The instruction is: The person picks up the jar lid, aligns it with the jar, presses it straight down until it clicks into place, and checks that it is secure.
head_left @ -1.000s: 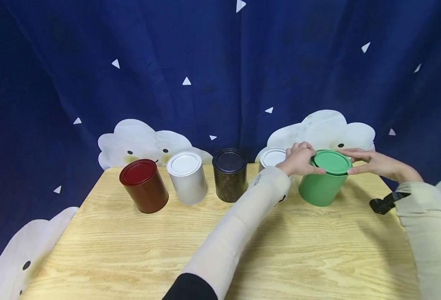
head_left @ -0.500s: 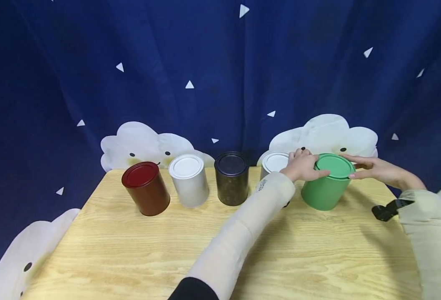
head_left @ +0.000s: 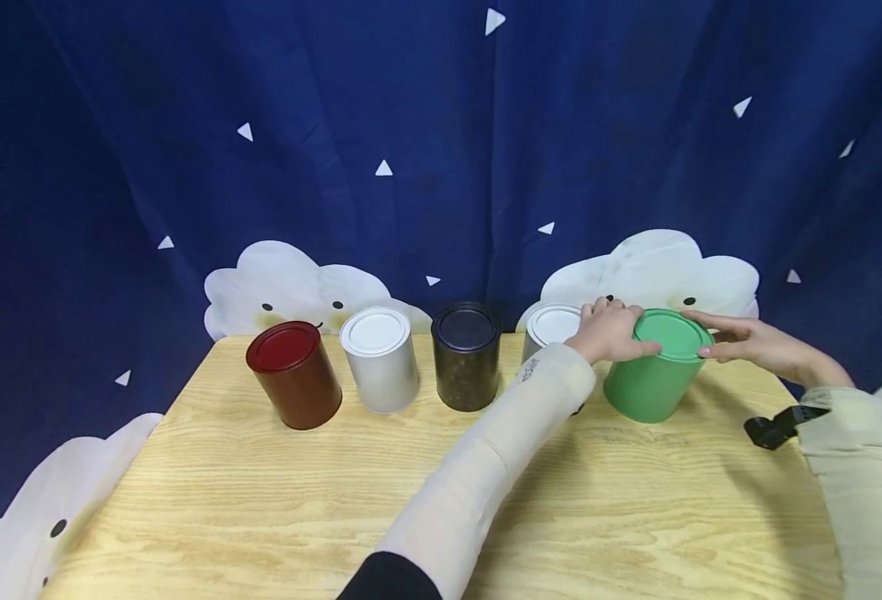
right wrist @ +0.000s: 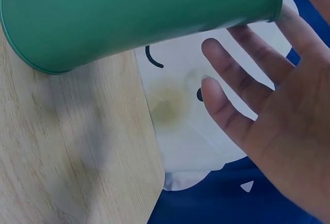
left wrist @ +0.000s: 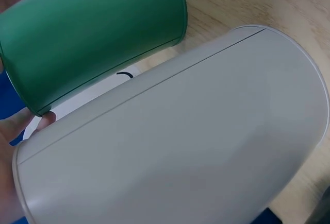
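Note:
A green paint can (head_left: 643,387) stands at the right of the row, its green lid (head_left: 674,333) level on top. At the lid's left side is my left hand (head_left: 609,329), its straight thumb lying over the front edge. In the left wrist view, fingers (left wrist: 46,120) touch the green rim. My right hand (head_left: 759,343) is at the lid's right edge, thumb at the front and index finger behind. Its other fingers (right wrist: 237,74) spread loosely beside the can in the right wrist view. A grey-white can (left wrist: 175,131) stands under my left hand and partly hides it there.
To the left stand a dark red can (head_left: 296,379), a white can (head_left: 383,367) and a black can (head_left: 465,358). The wooden table (head_left: 261,500) ends just behind the row, against a blue curtain (head_left: 321,125) with white clouds. My left forearm crosses the table.
The green lid sat slightly raised and tilted between both hands; now it lies level on the can. My left thumb has moved from its edge onto its top. The view has shifted slightly.

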`<state>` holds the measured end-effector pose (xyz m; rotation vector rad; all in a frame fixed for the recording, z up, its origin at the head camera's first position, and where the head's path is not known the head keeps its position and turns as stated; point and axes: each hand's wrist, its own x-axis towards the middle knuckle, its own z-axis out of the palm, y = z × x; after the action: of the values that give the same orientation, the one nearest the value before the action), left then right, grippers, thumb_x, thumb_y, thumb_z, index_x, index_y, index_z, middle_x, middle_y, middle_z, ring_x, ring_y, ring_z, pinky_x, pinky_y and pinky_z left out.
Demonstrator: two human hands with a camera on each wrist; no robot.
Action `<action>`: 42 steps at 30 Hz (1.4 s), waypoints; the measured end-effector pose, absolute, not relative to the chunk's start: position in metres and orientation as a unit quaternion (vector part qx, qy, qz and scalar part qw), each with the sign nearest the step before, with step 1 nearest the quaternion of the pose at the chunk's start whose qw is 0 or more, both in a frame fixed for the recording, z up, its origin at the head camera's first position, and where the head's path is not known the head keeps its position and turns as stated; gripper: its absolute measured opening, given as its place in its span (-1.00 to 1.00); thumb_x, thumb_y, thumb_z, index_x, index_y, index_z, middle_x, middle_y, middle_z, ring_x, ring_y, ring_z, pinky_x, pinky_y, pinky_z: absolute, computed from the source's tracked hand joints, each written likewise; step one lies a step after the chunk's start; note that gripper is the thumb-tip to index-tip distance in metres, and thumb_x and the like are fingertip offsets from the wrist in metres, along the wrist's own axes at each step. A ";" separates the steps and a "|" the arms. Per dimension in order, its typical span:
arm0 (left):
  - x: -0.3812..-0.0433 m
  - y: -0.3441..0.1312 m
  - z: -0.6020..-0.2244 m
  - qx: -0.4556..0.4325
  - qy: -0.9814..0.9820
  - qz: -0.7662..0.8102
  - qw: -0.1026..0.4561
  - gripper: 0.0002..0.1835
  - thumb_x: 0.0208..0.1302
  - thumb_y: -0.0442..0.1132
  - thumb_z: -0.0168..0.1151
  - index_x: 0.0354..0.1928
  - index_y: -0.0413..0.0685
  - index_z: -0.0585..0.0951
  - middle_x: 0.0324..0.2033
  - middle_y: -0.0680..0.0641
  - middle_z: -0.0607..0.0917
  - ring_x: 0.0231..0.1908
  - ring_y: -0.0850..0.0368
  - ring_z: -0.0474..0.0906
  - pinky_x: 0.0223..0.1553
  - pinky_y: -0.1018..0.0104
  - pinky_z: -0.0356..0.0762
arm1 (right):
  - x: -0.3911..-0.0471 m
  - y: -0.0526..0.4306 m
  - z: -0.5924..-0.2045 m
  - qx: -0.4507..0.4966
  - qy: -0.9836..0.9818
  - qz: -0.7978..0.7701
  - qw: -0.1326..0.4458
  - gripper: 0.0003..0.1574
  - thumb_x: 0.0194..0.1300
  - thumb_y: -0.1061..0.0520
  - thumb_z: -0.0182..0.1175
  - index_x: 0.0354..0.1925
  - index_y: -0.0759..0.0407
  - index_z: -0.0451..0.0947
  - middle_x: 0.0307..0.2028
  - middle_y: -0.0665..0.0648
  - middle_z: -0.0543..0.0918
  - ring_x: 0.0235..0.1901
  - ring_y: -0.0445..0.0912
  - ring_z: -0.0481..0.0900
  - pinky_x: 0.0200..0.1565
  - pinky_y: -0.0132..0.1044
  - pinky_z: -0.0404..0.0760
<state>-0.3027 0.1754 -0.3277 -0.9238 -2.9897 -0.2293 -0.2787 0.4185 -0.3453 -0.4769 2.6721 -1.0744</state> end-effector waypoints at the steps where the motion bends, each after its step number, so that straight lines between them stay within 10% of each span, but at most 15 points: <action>1: -0.303 0.176 -0.328 -0.294 -0.953 -0.073 0.002 -0.35 0.08 0.36 0.03 0.20 0.33 0.36 -0.13 0.19 0.41 -0.17 0.27 0.20 -0.20 0.38 0.06 | -0.278 0.418 -0.346 -0.159 0.910 -0.368 0.111 -0.20 0.29 0.10 0.09 0.39 0.06 -0.01 -0.01 -0.30 0.37 -0.09 -0.37 0.38 -0.16 -0.21 0.42; 6: -0.305 0.180 -0.326 -0.283 -0.956 -0.071 0.001 -0.38 0.04 0.36 0.07 0.14 0.34 0.42 -0.15 0.21 0.43 -0.18 0.26 0.21 -0.20 0.36 0.06 | -0.278 0.418 -0.349 -0.144 0.905 -0.388 0.101 -0.22 0.29 0.10 0.10 0.39 0.04 0.02 -0.02 -0.27 0.33 -0.13 -0.36 0.41 -0.20 -0.23 0.47; 14: -0.304 0.181 -0.323 -0.275 -0.960 -0.051 0.000 -0.40 0.03 0.38 0.07 0.11 0.37 0.44 -0.14 0.23 0.42 -0.14 0.27 0.21 -0.16 0.34 0.06 | -0.279 0.415 -0.342 -0.127 0.917 -0.356 0.123 -0.18 0.31 0.02 0.06 0.40 0.12 -0.05 0.19 0.39 0.24 -0.11 -0.25 0.37 -0.19 -0.10 0.45; 21: -0.304 0.185 -0.322 -0.267 -0.962 -0.046 -0.003 -0.45 0.04 0.36 0.07 0.07 0.37 0.45 -0.16 0.24 0.41 -0.12 0.28 0.21 -0.12 0.34 0.06 | -0.279 0.414 -0.335 -0.121 0.914 -0.362 0.137 -0.20 0.32 0.04 0.05 0.39 0.12 -0.06 0.20 0.45 0.20 -0.13 -0.33 0.37 -0.22 -0.10 0.46; 29: -0.303 0.187 -0.323 -0.266 -0.963 -0.041 -0.006 -0.46 0.05 0.36 0.07 0.05 0.35 0.46 -0.16 0.23 0.41 -0.11 0.27 0.21 -0.11 0.33 0.06 | -0.277 0.413 -0.337 -0.118 0.917 -0.352 0.144 -0.16 0.33 0.00 0.02 0.40 0.16 -0.13 0.23 0.50 0.12 0.11 0.32 0.23 -0.23 -0.05 0.47; 35: -0.302 0.187 -0.323 -0.272 -0.961 -0.046 -0.004 -0.46 0.05 0.36 0.05 0.05 0.34 0.45 -0.15 0.23 0.40 -0.09 0.28 0.19 -0.11 0.33 0.06 | -0.275 0.415 -0.341 -0.115 0.915 -0.363 0.132 -0.18 0.33 0.01 0.02 0.41 0.09 -0.12 0.24 0.39 0.15 0.01 -0.08 0.35 -0.25 -0.08 0.46; 42: -0.303 0.182 -0.324 -0.287 -0.957 -0.039 0.019 -0.43 0.02 0.39 0.07 0.00 0.27 0.45 -0.16 0.23 0.45 -0.09 0.27 0.23 -0.12 0.32 0.08 | -0.269 0.418 -0.354 -0.134 0.902 -0.405 0.062 -0.30 0.32 0.11 0.05 0.37 0.05 0.08 -0.11 -0.36 0.41 -0.23 -0.39 0.44 -0.30 -0.27 0.50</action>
<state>-0.3030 0.1824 -0.3240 -0.8922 -2.9710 -0.1206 -0.2689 0.4184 -0.3541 -0.4037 2.7277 -1.2246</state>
